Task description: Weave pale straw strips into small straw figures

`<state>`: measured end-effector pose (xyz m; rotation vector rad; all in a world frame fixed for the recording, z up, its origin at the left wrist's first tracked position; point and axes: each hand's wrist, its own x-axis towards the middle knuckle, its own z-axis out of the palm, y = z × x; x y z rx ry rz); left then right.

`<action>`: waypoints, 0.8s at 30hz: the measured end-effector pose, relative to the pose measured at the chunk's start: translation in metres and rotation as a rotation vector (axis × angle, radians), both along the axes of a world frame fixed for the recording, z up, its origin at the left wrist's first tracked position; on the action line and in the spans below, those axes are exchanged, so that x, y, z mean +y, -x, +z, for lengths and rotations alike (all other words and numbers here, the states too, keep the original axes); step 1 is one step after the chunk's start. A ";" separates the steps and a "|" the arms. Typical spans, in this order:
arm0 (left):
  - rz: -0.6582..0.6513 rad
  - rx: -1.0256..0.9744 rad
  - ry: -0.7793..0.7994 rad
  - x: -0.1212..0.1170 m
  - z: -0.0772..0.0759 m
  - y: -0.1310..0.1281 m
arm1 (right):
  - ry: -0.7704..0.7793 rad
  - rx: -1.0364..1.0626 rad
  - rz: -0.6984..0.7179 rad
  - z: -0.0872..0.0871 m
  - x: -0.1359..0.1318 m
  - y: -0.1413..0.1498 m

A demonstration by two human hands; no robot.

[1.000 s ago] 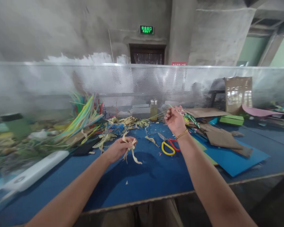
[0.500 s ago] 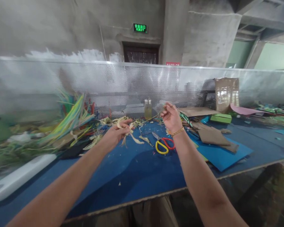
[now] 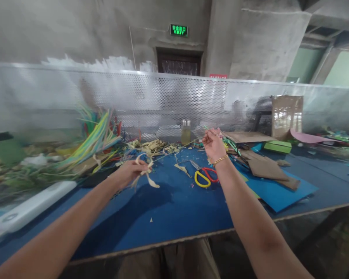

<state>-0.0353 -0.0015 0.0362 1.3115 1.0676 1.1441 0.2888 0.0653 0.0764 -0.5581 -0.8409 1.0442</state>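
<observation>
My left hand [image 3: 130, 170] is closed on a small bunch of pale, dry husk strips [image 3: 151, 181], whose curled ends stick out past the fingertips above the blue tabletop [image 3: 174, 217]. Farther right and higher, my right hand [image 3: 213, 145], with a gold bracelet at the wrist, is pinched. A thin pale strand [image 3: 174, 151] appears to stretch from the bunch to its fingertips, though it is faint. Just below that hand lie scissors [image 3: 203, 179] with one yellow and one red handle. A loose husk scrap [image 3: 182, 169] rests left of them.
Behind are a husk pile [image 3: 154, 147], a glass jar [image 3: 185, 132] and a perforated metal screen [image 3: 174, 97]. Coloured strips [image 3: 94, 137] and a white power strip [image 3: 35, 207] lie left. Cardboard [image 3: 264, 166], a blue sheet [image 3: 291, 193] and a green box [image 3: 277, 146] sit right.
My left hand rose beside the pile, then came back lower and to the left with the husk strips, farther from my right hand. My right hand stays pinched. The view swung slightly and returned.
</observation>
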 end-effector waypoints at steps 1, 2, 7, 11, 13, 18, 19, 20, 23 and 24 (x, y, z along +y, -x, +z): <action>0.043 -0.012 0.023 -0.002 0.001 0.010 | 0.051 -0.157 -0.044 -0.004 0.003 0.000; 0.087 -0.029 0.036 -0.005 0.002 0.018 | 0.104 -0.367 -0.089 -0.008 0.004 0.003; 0.111 -0.058 0.097 -0.027 0.010 0.019 | 0.089 -1.400 -0.326 -0.015 -0.015 0.042; 0.032 -0.072 0.076 -0.042 0.009 0.001 | 0.006 -1.415 0.047 -0.019 -0.047 0.092; -0.020 -0.027 0.057 -0.046 0.008 -0.005 | 0.120 -1.227 0.309 -0.029 -0.061 0.116; -0.079 0.076 -0.015 -0.051 0.003 -0.009 | 0.380 -0.656 0.563 -0.057 -0.071 0.150; -0.075 0.099 -0.025 -0.053 0.002 -0.009 | 0.377 -0.531 0.574 -0.058 -0.070 0.151; -0.072 0.130 -0.033 -0.055 0.001 -0.010 | 0.372 -0.422 0.591 -0.058 -0.069 0.149; -0.086 0.232 -0.040 -0.061 -0.001 -0.012 | 0.356 -0.190 0.664 -0.050 -0.065 0.140; -0.091 0.244 -0.041 -0.063 -0.003 -0.012 | 0.340 -0.133 0.693 -0.046 -0.065 0.136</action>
